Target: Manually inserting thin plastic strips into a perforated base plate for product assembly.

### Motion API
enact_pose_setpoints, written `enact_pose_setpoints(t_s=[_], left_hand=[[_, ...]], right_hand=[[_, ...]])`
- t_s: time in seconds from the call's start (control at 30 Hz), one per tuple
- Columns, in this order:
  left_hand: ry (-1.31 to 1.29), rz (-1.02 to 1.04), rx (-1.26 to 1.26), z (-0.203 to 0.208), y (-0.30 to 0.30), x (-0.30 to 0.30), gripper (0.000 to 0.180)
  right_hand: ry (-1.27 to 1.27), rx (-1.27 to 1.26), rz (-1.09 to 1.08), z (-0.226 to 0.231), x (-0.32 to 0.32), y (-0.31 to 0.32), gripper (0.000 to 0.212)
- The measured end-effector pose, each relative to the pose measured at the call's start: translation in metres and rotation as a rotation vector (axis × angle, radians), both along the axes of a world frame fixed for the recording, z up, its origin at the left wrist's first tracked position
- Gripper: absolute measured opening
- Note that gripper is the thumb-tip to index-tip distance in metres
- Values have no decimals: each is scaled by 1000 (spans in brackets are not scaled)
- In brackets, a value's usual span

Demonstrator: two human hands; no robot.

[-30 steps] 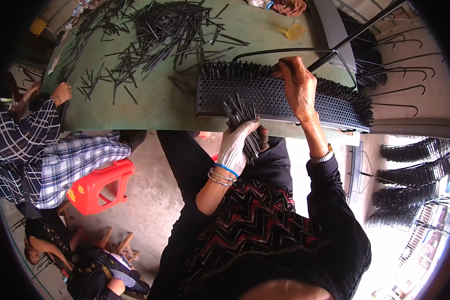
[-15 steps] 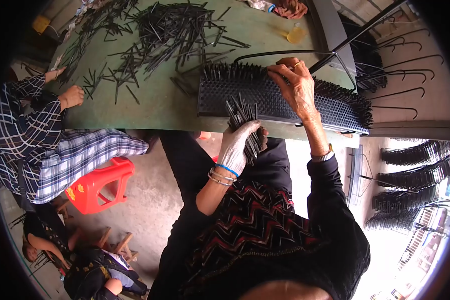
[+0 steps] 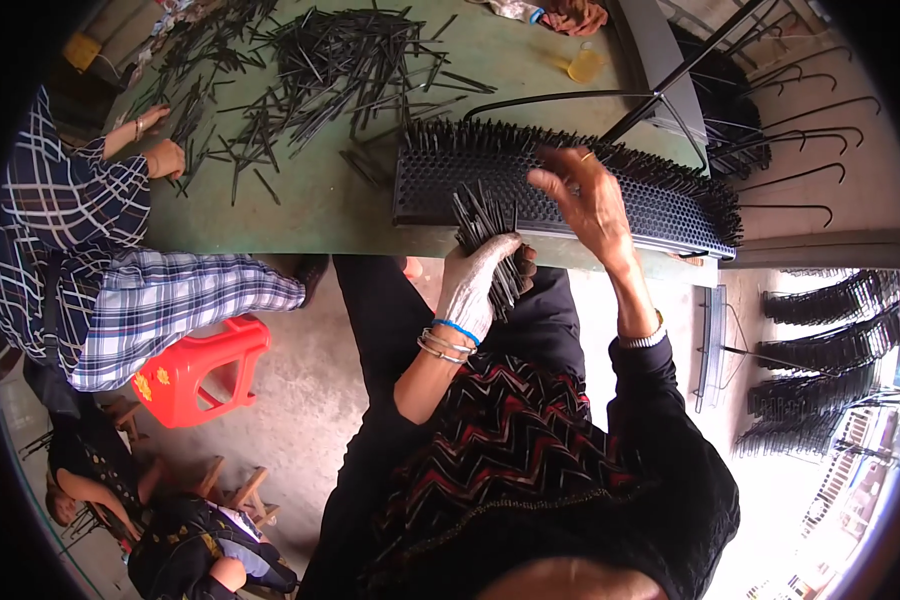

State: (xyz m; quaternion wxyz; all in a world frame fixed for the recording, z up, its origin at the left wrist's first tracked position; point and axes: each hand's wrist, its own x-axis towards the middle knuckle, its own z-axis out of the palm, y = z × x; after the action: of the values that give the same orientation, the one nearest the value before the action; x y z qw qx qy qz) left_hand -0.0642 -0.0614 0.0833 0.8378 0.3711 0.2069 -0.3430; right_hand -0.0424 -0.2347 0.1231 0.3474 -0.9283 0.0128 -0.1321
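My left hand [image 3: 467, 283], in a white glove with the fingers wrapped round, grips a bundle of thin black rods [image 3: 482, 215] over my lap by the table edge. Just beyond it lies a long dark panel [image 3: 445, 182], full of small holes in rows. Short black rods [image 3: 490, 135] stand upright in the holes along its far side and right end. My bare right hand [image 3: 597, 212] hovers over the panel's middle, slightly blurred, thumb and fingers apart. I see nothing between them.
Loose black rods [image 3: 345, 50] are heaped on the green table [image 3: 315, 205]. A bent black metal rod frame [image 3: 570, 97] stands behind the panel. A yellow object [image 3: 586, 66] sits at the back. To the left are a co-worker's hands [image 3: 165, 158] and a red stool [image 3: 205, 370].
My right hand has drawn down from the row of standing rods, and its thumb and fingers have parted. My left hand stays on the bundle. The co-worker's hands have shifted slightly.
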Motion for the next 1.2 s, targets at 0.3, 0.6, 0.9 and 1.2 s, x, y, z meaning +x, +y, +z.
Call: enact_pose_setpoints(t_s=[0.3, 0.6, 0.9, 1.2], left_hand=[[7, -24, -64, -5, -2, -6, 15], [94, -55, -234, -19, -12, -11, 18], [46, -57, -145, -14, -15, -14, 16], [-33, -104, -92, -3, -10, -17, 14]], right_hand=[[159, 389, -24, 12, -20, 1, 11], [-298, 31, -208, -21, 13, -16, 9], [-210, -325, -107, -18, 16, -11, 13], [282, 437, 214, -1, -26, -6, 22]])
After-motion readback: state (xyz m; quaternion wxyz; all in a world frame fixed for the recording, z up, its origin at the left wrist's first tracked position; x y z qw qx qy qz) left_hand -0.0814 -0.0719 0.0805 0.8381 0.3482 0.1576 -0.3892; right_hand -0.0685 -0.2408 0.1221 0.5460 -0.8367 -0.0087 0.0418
